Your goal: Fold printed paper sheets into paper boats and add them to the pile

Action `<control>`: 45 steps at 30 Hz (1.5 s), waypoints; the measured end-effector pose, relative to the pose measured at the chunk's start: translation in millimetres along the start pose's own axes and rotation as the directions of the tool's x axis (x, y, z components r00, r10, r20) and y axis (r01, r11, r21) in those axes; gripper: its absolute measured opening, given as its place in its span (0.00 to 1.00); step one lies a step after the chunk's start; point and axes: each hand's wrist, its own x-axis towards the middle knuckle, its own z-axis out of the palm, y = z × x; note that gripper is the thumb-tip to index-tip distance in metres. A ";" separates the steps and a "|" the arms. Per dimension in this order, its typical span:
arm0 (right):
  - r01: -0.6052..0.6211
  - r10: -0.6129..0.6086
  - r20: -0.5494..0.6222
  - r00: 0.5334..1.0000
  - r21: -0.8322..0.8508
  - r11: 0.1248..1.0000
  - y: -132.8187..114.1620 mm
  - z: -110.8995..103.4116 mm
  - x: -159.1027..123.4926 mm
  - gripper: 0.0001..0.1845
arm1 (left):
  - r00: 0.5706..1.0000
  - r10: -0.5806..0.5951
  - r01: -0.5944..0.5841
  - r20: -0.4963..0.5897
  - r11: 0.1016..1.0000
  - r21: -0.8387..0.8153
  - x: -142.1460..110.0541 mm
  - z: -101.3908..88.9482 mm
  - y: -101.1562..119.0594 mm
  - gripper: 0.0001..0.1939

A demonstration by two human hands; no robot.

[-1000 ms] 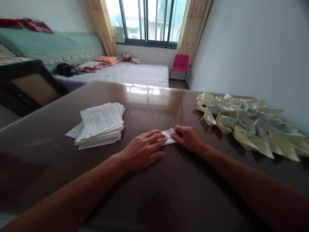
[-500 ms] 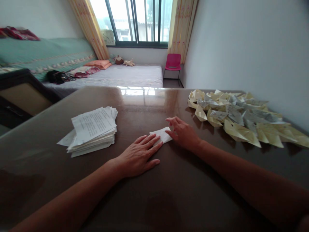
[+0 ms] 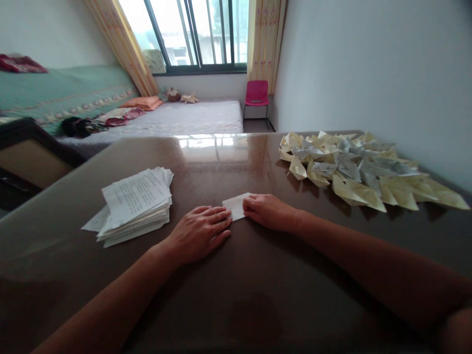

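Note:
A small folded piece of white paper (image 3: 236, 204) lies on the brown table between my hands. My left hand (image 3: 202, 231) rests flat, fingers stretched out, with its fingertips on the paper's left end. At the paper's right edge, my right hand (image 3: 267, 210) has its fingers curled and pressed together on it; the fingertips partly hide that edge. To the left sits a stack of printed paper sheets (image 3: 136, 199), slightly fanned. Over on the right is a group of folded paper boats (image 3: 354, 191), yellowish and printed white.
The glossy brown table (image 3: 206, 295) reaches toward a bed (image 3: 206, 115) under the window. A pink chair (image 3: 257, 93) stands by the right wall. A dark cabinet (image 3: 33, 152) is beyond the table's left edge.
My right hand's fingers have closed onto the paper's right edge. My left hand has slid back toward its left end, uncovering more of it. The whole view has shifted slightly.

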 end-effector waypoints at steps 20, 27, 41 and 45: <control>-0.163 0.160 -0.143 0.977 -0.008 0.987 -3.7 6.5 -2.7 0.10 | 0.955 -0.295 0.295 -0.005 0.955 0.023 7.8 18.0 -12.1 0.30; -0.107 0.192 -0.314 0.930 0.270 0.957 24.0 18.4 0.2 0.25 | 0.962 -0.268 0.257 -0.059 0.954 -0.155 7.8 19.2 -11.0 0.38; 0.098 0.165 -0.345 0.924 0.631 0.769 30.9 8.0 5.0 0.11 | 0.966 -0.219 0.154 -0.141 0.917 -0.368 6.7 13.9 -1.4 0.30; 0.112 0.242 -0.417 0.876 0.664 0.739 17.7 1.3 4.5 0.10 | 0.960 -0.178 0.058 -0.215 0.881 -0.470 7.7 8.0 9.3 0.20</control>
